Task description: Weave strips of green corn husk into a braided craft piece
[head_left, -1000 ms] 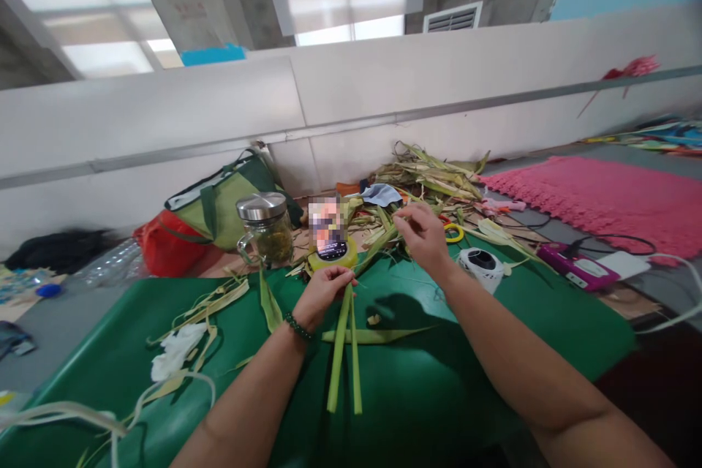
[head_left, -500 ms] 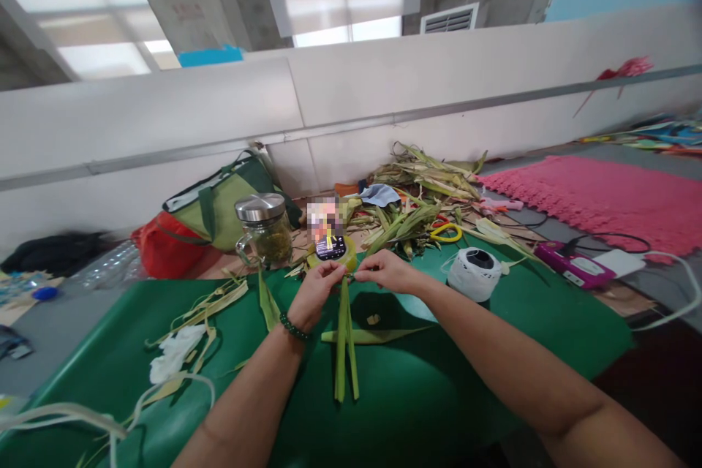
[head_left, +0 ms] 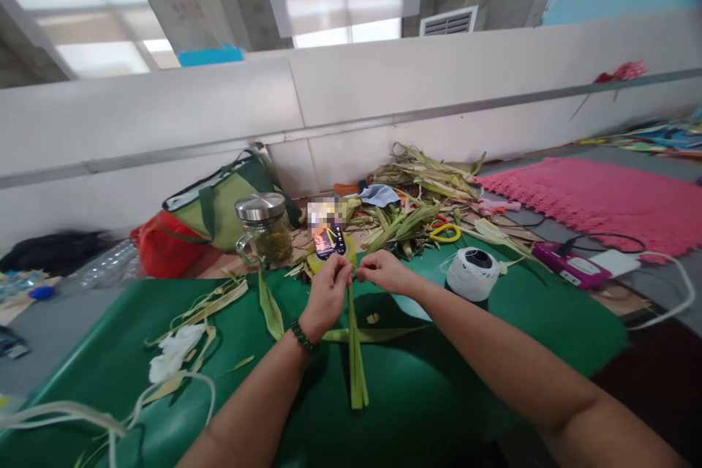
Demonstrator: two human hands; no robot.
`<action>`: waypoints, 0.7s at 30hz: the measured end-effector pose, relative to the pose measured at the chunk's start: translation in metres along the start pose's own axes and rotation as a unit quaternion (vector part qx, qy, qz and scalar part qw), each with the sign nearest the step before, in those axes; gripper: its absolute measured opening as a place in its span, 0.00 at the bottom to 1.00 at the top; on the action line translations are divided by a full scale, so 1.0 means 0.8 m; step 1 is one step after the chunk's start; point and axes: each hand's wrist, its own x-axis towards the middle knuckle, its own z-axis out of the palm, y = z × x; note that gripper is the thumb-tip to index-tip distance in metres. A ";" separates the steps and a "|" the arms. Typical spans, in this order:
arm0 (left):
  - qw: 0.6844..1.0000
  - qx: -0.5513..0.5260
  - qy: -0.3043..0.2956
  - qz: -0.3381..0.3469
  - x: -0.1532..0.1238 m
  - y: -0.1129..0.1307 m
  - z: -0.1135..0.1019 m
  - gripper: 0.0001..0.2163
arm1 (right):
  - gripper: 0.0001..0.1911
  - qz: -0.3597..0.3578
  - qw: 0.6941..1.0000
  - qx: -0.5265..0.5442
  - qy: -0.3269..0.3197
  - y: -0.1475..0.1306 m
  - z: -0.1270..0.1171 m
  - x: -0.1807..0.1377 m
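My left hand (head_left: 330, 287), with a green bead bracelet at the wrist, pinches the top of a folded green corn husk strip (head_left: 357, 365). The strip's two tails hang down side by side toward me. Close to it, my right hand (head_left: 388, 272) is closed in a pinch at the same top end. What its fingertips hold is too small to make out. Behind the strip, a single husk leaf (head_left: 384, 336) lies across the green mat (head_left: 439, 395). Just beyond my fingers a phone (head_left: 329, 236) with a lit screen leans by a yellow roll (head_left: 349, 254).
A white thread spool (head_left: 466, 281) stands right of my hands. Behind are a husk pile (head_left: 422, 179), yellow-handled scissors (head_left: 447, 232), a lidded glass mug (head_left: 268, 238) and a green bag (head_left: 230, 205). A purple power strip (head_left: 573, 265) lies right, crumpled tissue (head_left: 174, 352) left.
The husk strip has shifted right, and its two tails hang closer together. My left hand has moved slightly right, its fingers more curled. My right hand stays nearly in place.
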 end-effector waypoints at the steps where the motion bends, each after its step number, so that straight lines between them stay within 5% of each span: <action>1: 1.000 0.022 0.018 -0.006 0.001 -0.002 -0.001 0.08 | 0.13 -0.005 1.000 -0.009 0.015 -0.002 0.000 -0.001; 9: 0.993 -0.044 0.008 -0.113 0.011 -0.012 -0.007 0.07 | 0.12 -0.057 0.997 -0.035 0.027 -0.012 -0.002 -0.010; 16: 0.994 0.008 -0.059 -0.089 0.007 -0.007 -0.011 0.05 | 0.11 -0.075 0.993 -0.041 0.076 -0.016 0.005 -0.013; 21: 0.993 -0.025 -0.066 -0.094 0.007 0.001 -0.013 0.06 | 0.10 -0.053 0.990 0.083 0.096 -0.019 0.002 -0.009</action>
